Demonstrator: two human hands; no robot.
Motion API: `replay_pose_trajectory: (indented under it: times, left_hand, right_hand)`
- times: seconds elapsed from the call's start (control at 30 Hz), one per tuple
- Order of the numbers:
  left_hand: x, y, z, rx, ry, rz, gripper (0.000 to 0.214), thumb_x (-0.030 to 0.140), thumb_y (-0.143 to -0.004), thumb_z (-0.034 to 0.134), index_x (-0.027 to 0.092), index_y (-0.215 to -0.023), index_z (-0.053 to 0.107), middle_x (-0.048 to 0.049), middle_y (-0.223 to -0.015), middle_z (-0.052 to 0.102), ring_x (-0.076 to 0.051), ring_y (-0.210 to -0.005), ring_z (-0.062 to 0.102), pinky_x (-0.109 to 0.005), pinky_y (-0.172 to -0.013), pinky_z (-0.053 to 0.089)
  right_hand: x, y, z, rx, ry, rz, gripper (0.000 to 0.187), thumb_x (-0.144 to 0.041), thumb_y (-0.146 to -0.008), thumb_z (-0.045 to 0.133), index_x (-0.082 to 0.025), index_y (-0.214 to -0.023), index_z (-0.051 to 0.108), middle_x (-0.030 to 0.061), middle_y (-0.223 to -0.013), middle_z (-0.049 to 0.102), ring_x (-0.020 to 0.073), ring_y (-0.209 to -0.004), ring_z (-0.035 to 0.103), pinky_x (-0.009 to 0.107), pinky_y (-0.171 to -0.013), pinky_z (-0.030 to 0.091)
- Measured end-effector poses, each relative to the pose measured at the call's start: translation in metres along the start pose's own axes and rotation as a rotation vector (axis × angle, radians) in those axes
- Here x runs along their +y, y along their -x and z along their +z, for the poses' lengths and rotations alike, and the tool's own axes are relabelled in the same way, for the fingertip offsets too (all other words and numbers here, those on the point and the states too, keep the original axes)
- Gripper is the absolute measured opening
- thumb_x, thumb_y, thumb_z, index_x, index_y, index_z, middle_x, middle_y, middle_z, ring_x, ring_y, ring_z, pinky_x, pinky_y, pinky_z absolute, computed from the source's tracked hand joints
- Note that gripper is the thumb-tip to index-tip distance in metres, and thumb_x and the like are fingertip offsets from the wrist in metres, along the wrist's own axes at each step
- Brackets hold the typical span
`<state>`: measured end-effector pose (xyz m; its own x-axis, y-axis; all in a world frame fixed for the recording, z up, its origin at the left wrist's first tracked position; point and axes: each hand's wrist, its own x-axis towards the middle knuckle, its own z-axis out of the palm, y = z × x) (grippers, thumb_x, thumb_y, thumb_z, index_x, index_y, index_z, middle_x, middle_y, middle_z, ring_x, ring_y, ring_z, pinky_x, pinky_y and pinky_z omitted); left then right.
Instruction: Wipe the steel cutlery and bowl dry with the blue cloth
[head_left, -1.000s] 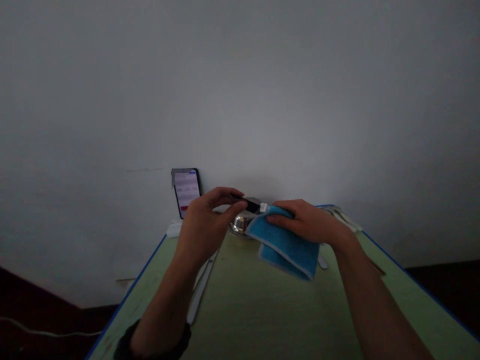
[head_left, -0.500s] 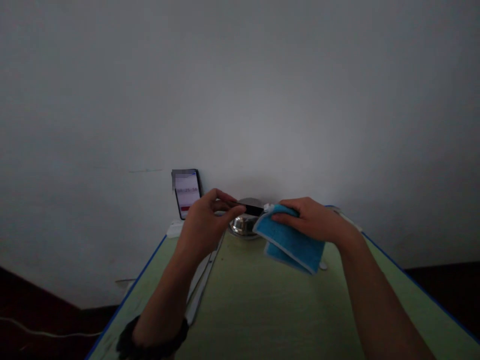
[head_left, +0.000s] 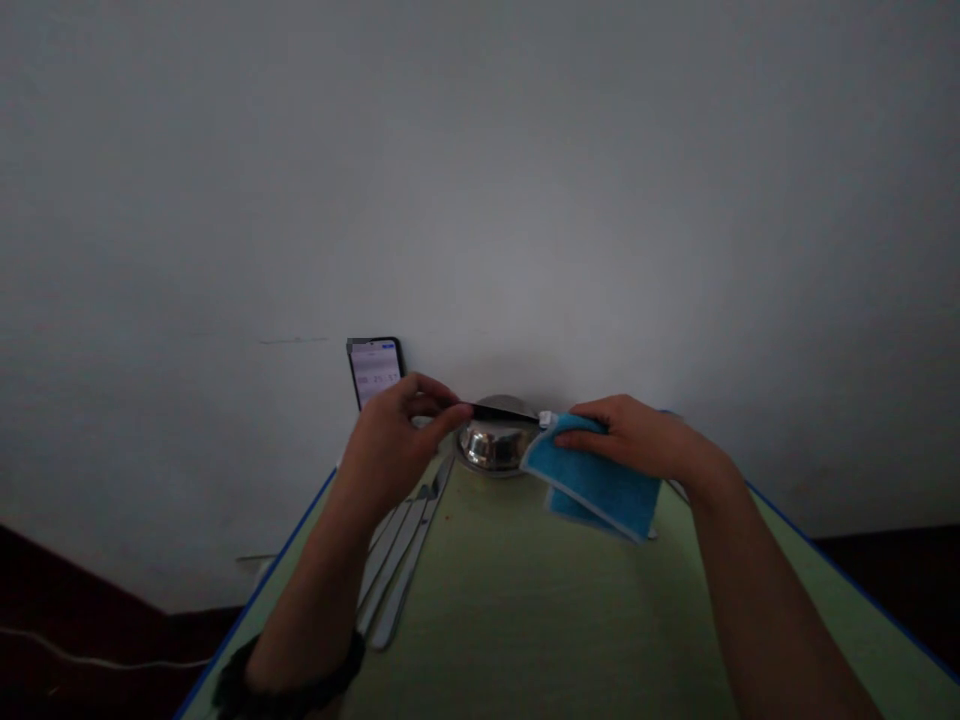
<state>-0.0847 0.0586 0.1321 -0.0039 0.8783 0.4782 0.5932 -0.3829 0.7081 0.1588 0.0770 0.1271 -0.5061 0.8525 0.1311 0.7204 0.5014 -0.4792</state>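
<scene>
My left hand (head_left: 397, 430) pinches one end of a slim, dark, flat utensil (head_left: 504, 411), whose exact kind I cannot make out. The utensil's other end meets a white scrap (head_left: 547, 419) at the edge of a folded blue cloth (head_left: 600, 475) with pale trim. Thumb and fingers of my right hand (head_left: 622, 430) are closed on this cloth, which hangs below them. Behind and below the utensil, a shiny metal bowl (head_left: 495, 445) stands against the wall, seemingly upside down.
Several metal utensils (head_left: 405, 570), forks among them, lie beside my left forearm on the green table (head_left: 540, 620). A phone (head_left: 375, 365) leans on the wall (head_left: 480, 200) at the back left. Part of a small pale object (head_left: 652, 534) shows under the cloth.
The cloth and my right hand have shifted slightly right, my left hand slightly left. More of the dark utensil shows between them, and more of the bowl and table utensils is visible.
</scene>
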Motion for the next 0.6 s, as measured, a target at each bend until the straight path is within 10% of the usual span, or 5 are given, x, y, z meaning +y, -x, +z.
replay_pose_trajectory:
  times: [0.17, 0.47, 0.6]
  left_hand:
    - [0.01, 0.002, 0.008, -0.07, -0.086, 0.08, 0.018, 0.034, -0.067, 0.068, 0.018, -0.068, 0.06, -0.0043, -0.09, 0.068, -0.017, -0.077, 0.063, -0.028, -0.066, 0.049]
    - [-0.002, -0.001, -0.009, 0.328, 0.24, -0.092, 0.023, 0.036, -0.068, 0.067, 0.017, -0.079, 0.061, 0.0005, -0.068, 0.063, -0.008, -0.046, 0.05, -0.018, -0.042, 0.043]
    - [-0.004, -0.002, -0.005, 0.28, 0.248, -0.085, 0.021, 0.037, -0.072, 0.062, 0.017, -0.078, 0.059, 0.0, -0.068, 0.063, -0.01, -0.048, 0.053, -0.019, -0.042, 0.043]
  right_hand:
    - [-0.016, -0.005, 0.006, 0.016, 0.004, -0.106, 0.035, -0.046, -0.084, 0.042, -0.022, -0.097, 0.064, 0.0039, -0.088, 0.067, 0.0159, -0.073, 0.058, 0.027, -0.064, 0.039]
    - [-0.006, 0.002, -0.002, 0.014, -0.141, -0.083, 0.036, -0.048, -0.083, 0.042, -0.02, -0.089, 0.063, 0.0014, -0.083, 0.065, 0.0141, -0.069, 0.057, 0.025, -0.06, 0.04]
    - [-0.005, 0.005, -0.006, -0.027, -0.127, -0.058, 0.037, -0.05, -0.082, 0.042, -0.019, -0.086, 0.063, 0.0014, -0.079, 0.065, 0.0142, -0.067, 0.057, 0.025, -0.06, 0.039]
